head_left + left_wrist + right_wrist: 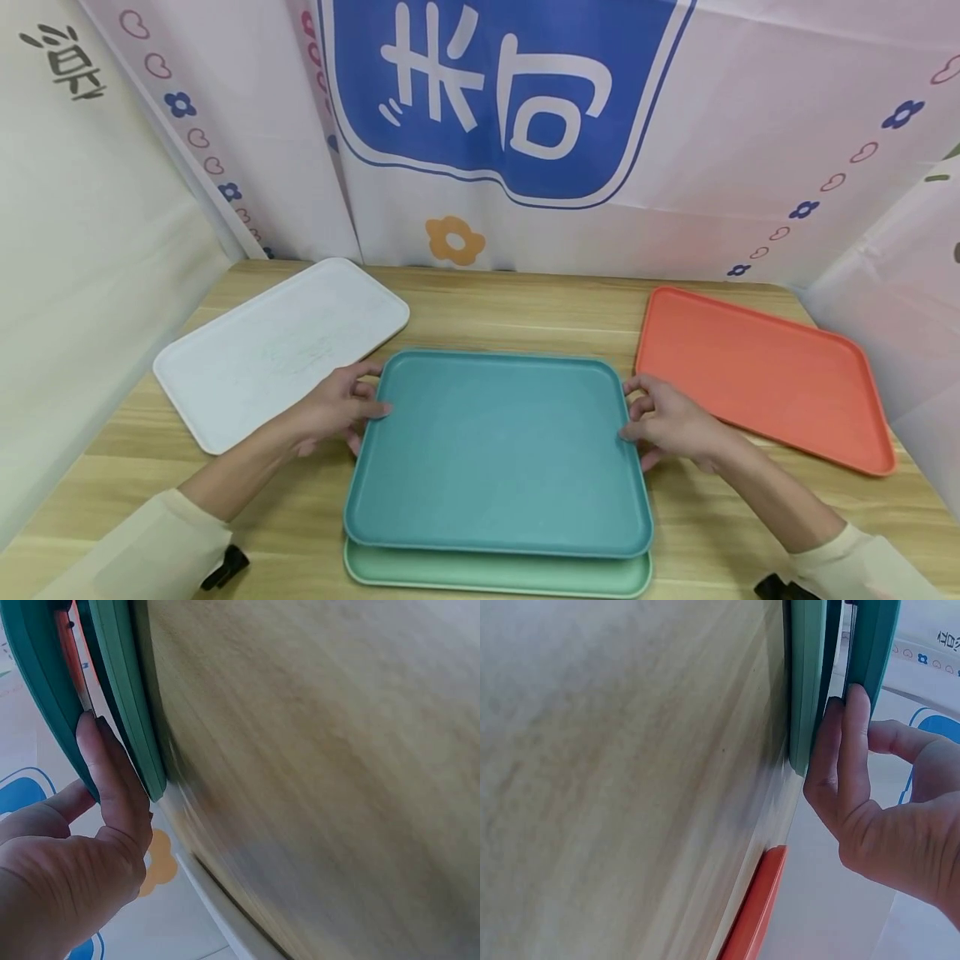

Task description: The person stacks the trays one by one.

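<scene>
A teal rectangular tray (502, 450) is held level between both hands, over a light green tray (498, 572) whose near edge shows beneath it. My left hand (341, 406) pinches the teal tray's left rim, thumb on top and fingers underneath. At the opposite rim, my right hand (667, 418) grips in the same way. Both wrist views show a gap between the teal tray (41, 682) and the green tray (806, 682), with fingertips reaching into it. Most of the green tray is hidden from above.
A white tray (285, 350) lies angled at the left, close behind the left hand. On the right, an orange-red tray (765, 375) rests on the wooden table (525, 304). Printed cloth (735, 108) hangs along the back and sides.
</scene>
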The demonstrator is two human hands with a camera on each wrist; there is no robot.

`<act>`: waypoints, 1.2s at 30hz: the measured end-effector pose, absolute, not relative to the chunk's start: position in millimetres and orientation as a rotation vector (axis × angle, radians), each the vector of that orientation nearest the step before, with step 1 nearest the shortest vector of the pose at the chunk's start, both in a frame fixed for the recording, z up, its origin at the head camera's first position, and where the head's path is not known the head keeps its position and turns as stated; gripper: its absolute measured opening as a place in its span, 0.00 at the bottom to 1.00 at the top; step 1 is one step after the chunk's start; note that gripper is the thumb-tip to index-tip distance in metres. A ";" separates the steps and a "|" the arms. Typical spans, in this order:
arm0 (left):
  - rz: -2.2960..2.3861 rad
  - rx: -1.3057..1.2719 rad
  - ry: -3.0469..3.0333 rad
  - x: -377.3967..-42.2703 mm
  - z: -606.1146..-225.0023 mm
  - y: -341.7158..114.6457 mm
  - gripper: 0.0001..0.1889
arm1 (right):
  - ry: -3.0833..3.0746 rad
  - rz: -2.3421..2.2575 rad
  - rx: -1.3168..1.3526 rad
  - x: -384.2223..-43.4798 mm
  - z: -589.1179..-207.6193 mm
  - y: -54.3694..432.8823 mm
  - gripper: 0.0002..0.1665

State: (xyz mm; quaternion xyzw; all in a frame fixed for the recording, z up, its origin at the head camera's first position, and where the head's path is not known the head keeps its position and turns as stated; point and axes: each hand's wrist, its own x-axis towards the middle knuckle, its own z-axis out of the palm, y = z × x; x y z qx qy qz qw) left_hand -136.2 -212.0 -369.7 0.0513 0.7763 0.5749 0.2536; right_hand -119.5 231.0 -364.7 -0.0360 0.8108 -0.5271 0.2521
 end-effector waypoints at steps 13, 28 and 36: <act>1.527 0.195 2.144 -132.5 -368.1 -211.4 0.32 | 2.304 -1.352 -0.096 -114.2 -363.0 227.9 0.31; 1.491 0.195 2.216 -128.0 -367.7 -211.5 0.32 | 2.329 -1.298 -0.134 -111.3 -363.9 229.7 0.28; 1.454 0.170 2.282 -125.6 -368.2 -209.3 0.33 | 2.274 -1.308 -0.136 -112.8 -363.4 230.8 0.26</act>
